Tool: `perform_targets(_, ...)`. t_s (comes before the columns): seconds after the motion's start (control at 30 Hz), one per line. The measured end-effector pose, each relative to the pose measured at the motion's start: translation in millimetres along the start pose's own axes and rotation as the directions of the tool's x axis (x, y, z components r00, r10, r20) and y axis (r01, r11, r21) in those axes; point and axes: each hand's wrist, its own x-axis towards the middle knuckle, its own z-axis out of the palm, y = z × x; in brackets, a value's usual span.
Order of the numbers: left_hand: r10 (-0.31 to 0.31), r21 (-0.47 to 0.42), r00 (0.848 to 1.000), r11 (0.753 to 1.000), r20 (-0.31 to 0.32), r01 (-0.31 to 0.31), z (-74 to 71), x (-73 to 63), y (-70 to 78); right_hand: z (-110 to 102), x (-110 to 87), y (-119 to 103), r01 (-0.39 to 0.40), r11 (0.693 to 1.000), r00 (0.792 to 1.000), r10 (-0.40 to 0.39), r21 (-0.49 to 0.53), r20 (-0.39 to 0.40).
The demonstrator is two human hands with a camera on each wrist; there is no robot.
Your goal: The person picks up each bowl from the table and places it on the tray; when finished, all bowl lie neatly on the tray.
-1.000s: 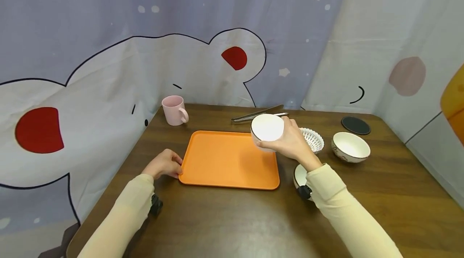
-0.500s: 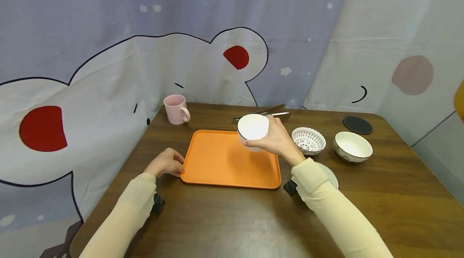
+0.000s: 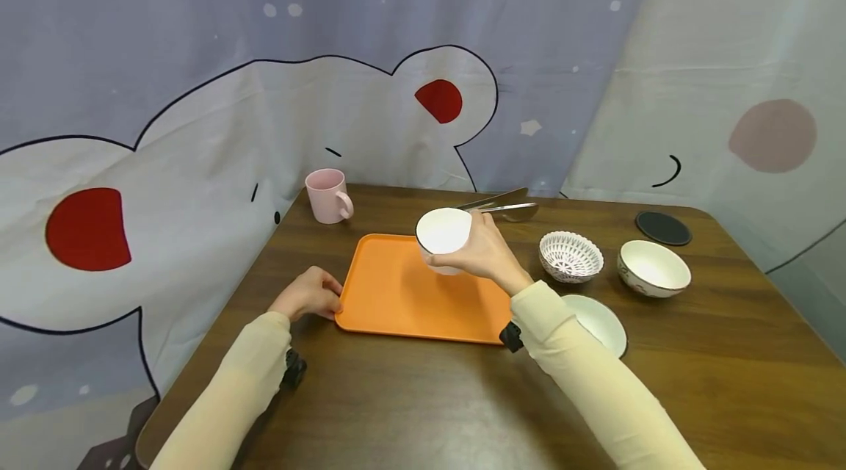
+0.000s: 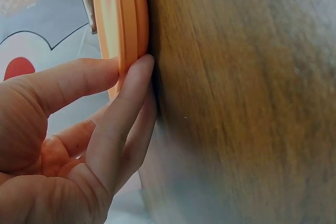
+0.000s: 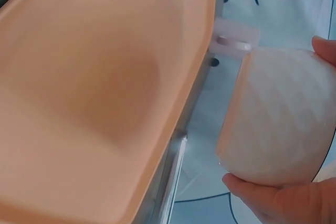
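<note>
Right hand (image 3: 485,253) curls round a white bowl (image 3: 443,235), thumb under and fingers on the far side, holding it tilted above the orange tray (image 3: 396,294) — clear of its surface. Left hand (image 3: 311,294) pinches the tray's near-left rim (image 4: 123,30), thumb on top and fingers beneath, against the wooden table (image 3: 429,396). Around: pink mug (image 3: 327,196), metal tongs (image 3: 499,204), lattice bowl (image 3: 570,255), patterned bowl (image 3: 653,268), shallow dish (image 3: 598,319), black coaster (image 3: 663,228). Likely risks: the smooth bowl slipping from a one-sided grip, or striking the tray rim if lowered tilted — the sleeve could also brush the dish.
</note>
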Motion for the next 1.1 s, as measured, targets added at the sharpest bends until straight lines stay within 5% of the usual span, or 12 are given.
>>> perform_targets(1.1, -0.023, -0.053, 0.999, 0.998, -0.033, 0.021, 2.0, 1.5, -3.9, 53, 31.5, -19, -0.001, 1.0, 0.997, -0.001, 0.029, 0.081)
